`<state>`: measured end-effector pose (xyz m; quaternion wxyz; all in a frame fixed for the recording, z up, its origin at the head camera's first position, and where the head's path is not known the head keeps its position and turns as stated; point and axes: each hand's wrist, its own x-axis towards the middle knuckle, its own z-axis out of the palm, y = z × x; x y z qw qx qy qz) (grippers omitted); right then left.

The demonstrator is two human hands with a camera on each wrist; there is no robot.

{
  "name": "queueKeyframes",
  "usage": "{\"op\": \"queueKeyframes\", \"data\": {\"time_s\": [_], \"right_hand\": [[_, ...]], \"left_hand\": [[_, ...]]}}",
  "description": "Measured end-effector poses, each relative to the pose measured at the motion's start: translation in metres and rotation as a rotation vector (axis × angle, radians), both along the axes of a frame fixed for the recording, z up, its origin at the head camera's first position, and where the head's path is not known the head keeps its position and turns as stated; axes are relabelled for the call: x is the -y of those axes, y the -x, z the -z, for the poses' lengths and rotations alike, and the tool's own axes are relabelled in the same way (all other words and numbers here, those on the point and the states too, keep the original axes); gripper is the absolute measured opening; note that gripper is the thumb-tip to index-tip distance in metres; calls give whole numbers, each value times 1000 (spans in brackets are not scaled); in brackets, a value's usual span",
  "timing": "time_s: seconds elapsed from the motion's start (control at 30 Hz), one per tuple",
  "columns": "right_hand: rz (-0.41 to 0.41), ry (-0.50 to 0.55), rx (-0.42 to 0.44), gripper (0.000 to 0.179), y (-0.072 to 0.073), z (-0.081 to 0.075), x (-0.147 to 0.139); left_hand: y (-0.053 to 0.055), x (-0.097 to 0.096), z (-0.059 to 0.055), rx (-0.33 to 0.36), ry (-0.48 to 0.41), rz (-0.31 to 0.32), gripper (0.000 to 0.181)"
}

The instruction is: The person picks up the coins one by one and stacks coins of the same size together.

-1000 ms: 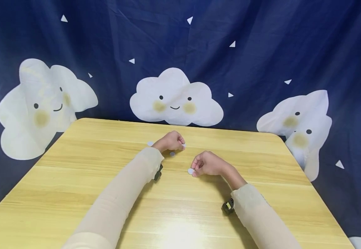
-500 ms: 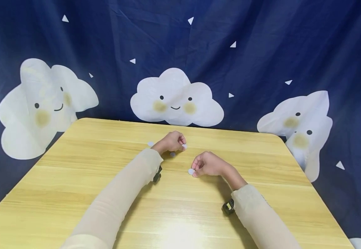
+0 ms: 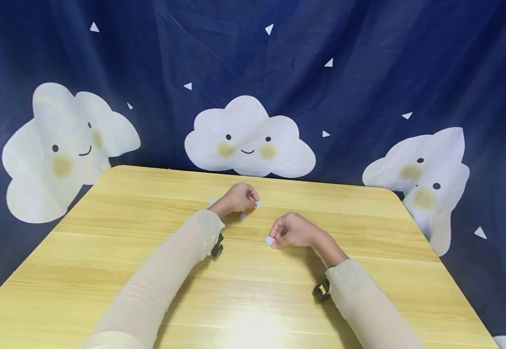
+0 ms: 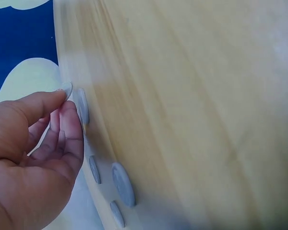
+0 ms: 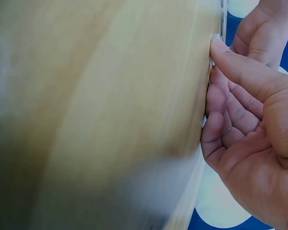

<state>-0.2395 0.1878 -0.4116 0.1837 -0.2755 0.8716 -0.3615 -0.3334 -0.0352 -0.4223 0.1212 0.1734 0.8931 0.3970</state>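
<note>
Head view looks forward and down across the table (image 3: 82,252), shared close up by both sideways-tipped wrist views

Desk (image 3: 366,300) is yellowy wood grain, discs (image 3: 243,216) toward its far edge are pale grey, sleeves (image 3: 161,271) plain cream. Curtain (image 3: 366,39) past that edge: navy, white smiley clouds (image 3: 249,123) and triangles (image 3: 269,29).
</note>
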Motion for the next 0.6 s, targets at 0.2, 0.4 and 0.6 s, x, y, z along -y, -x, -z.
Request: {"op": "queueKeyframes", "data": {"time_s": [0.2,0.4,0.6], "right_hand": [[5,4,0,17,0,1,-1],[1,2,0,17,1,2,-2],[-2,2,-3,17,1,1,-2]], "left_hand": [[-3,4,-3,58,-58,-10,8],[-9,5,-4,59,-69,2,8],[-18,5,-3,55,-99,50,10]]}}
